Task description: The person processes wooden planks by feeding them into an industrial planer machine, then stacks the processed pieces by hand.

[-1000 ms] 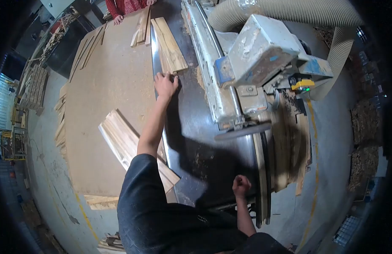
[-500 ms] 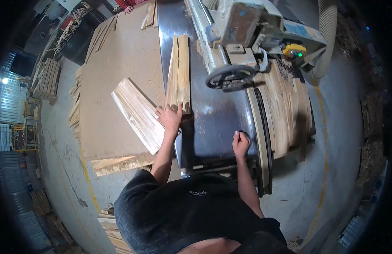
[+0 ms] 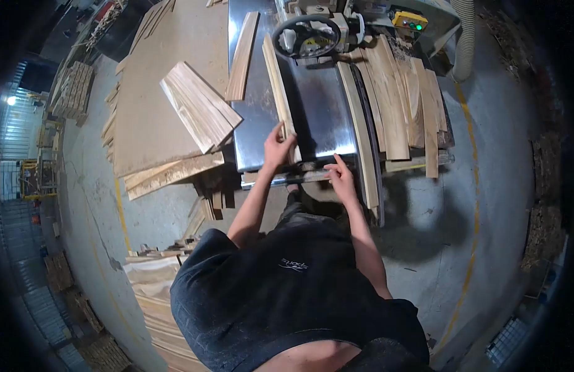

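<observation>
My left hand (image 3: 278, 147) grips the near end of a long pale wood plank (image 3: 276, 74) that stands on its edge on the steel machine table (image 3: 321, 111). The plank runs away from me toward the black handwheel (image 3: 307, 35). My right hand (image 3: 340, 175) rests with fingers spread on the table's front edge, a little right of the plank, and holds nothing. A second plank (image 3: 242, 56) lies flat on the table to the left.
A stack of planks (image 3: 199, 106) lies on the brown board table (image 3: 156, 87) at left. Several curved planks (image 3: 399, 93) are piled on the machine's right side. A control box with a green light (image 3: 408, 22) and a dust hose (image 3: 464, 37) stand behind. More wood (image 3: 156, 291) is stacked on the floor.
My left hand has drawn the plank back toward the table's near edge and stood it on its edge. My right hand has shifted to the front edge. The view has pulled back from the machine.
</observation>
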Available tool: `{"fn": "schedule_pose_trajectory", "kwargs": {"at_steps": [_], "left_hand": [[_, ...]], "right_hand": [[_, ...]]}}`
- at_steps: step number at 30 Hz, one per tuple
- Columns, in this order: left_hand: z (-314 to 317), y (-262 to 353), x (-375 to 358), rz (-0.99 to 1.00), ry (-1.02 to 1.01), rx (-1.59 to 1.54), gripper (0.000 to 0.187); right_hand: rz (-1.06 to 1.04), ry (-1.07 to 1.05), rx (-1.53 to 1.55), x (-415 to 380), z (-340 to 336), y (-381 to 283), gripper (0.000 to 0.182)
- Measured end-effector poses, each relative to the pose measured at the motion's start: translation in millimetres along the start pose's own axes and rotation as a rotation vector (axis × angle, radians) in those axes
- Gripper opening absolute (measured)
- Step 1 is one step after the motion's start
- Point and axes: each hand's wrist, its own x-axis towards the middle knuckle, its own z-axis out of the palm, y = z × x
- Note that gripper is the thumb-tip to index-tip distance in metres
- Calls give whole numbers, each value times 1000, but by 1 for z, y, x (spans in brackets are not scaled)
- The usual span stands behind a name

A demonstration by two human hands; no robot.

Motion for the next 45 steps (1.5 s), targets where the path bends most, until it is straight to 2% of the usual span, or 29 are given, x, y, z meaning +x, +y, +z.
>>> {"fn": "schedule_pose_trajectory", "kwargs": {"at_steps": [1, 2, 3, 5, 7, 8, 11, 13, 17, 18, 19, 21, 22, 27, 32, 35, 37, 38, 39, 41, 42, 43, 45], "left_hand": [[11, -10, -22, -19, -20, -98, 72], [17, -6, -48, 16, 41, 101, 72], [21, 2, -72, 50, 98, 302, 73], [28, 1, -103, 48, 132, 483, 77], [29, -5, -124, 206, 205, 729, 75], [30, -6, -131, 204, 204, 731, 75], [33, 4, -141, 136, 165, 865, 76], [38, -3, -137, 162, 216, 818, 74], [40, -1, -132, 35, 179, 604, 73], [36, -4, -130, 115, 130, 637, 71], [37, -7, -129, 107, 131, 634, 71], [34, -12, -130, -104, -94, -176, 67], [36, -13, -133, -105, -120, -288, 62], [44, -21, -139, -156, -200, -444, 63], [44, -27, -138, -197, -237, -413, 62], [48, -18, -142, -206, -210, -444, 62], [56, -15, -143, -100, -141, -269, 61], [61, -13, -141, 243, 81, 231, 60], [70, -8, -139, 340, 179, 419, 56], [91, 13, -138, 391, 209, 492, 52], [104, 10, -134, 355, 215, 503, 50], [115, 15, -135, 352, 250, 654, 52], [136, 4, -127, 400, 402, 798, 49]], "right_hand": [[-186, 12, -188, -13, -5, -5, 39], [-379, 50, -341, -29, -10, -38, 42], [-378, 46, -337, -37, -18, -52, 42], [-720, 343, -778, -46, -35, -65, 37], [-533, 409, -806, -50, -51, -69, 39], [-404, 365, -794, -46, -64, -58, 41], [-381, 281, -752, -36, -90, -41, 48], [-406, 302, -665, -33, -93, -43, 45], [-498, 333, -690, -36, -90, -40, 34], [-562, 354, -724, -36, -90, -39, 29], [-559, 347, -729, -36, -91, -39, 29], [-585, 346, -692, -35, -87, -38, 21], [-595, 367, -697, -34, -85, -39, 18], [-636, 400, -711, -30, -83, -39, 14], [-702, 448, -822, -30, -83, -38, 10], [-671, 447, -843, -30, -83, -39, 9], [-666, 441, -829, -31, -83, -36, 9], [-665, 435, -815, -29, -84, -36, 9], [-669, 436, -813, -29, -84, -37, 9], [-687, 440, -812, -29, -83, -37, 9], [-695, 436, -811, -30, -82, -37, 9], [-678, 436, -812, -31, -81, -37, 9], [-640, 442, -828, -31, -82, -36, 10]]}}
